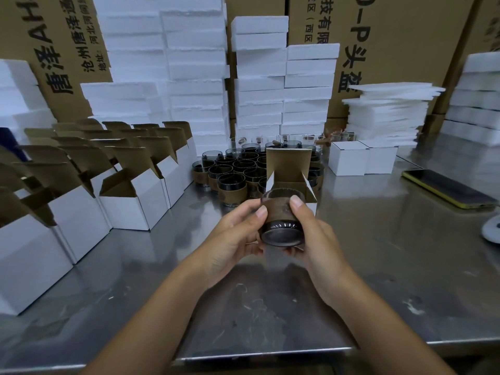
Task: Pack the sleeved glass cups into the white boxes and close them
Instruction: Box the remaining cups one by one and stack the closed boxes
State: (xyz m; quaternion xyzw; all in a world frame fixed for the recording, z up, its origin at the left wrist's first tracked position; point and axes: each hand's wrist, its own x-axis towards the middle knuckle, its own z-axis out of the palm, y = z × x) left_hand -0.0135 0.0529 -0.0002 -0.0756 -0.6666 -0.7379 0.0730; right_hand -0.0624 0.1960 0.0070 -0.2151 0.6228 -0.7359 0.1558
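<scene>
A dark glass cup (281, 220) with a brown sleeve is held above the steel table, tilted with its base toward me. My left hand (238, 236) grips its left side and my right hand (311, 234) grips its right side, thumbs on the sleeve. Just behind the cup stands an open white box (286, 169) with its brown-lined lid up. Several more sleeved cups (232, 182) cluster behind and to the left of that box. Two closed white boxes (362, 158) sit at the right back.
Rows of open white boxes (130, 201) fill the left of the steel table (378, 266). Stacks of white foam (197, 77) and brown cartons line the back. A phone (449, 188) lies at the right, with a white object (492, 228) at the right edge.
</scene>
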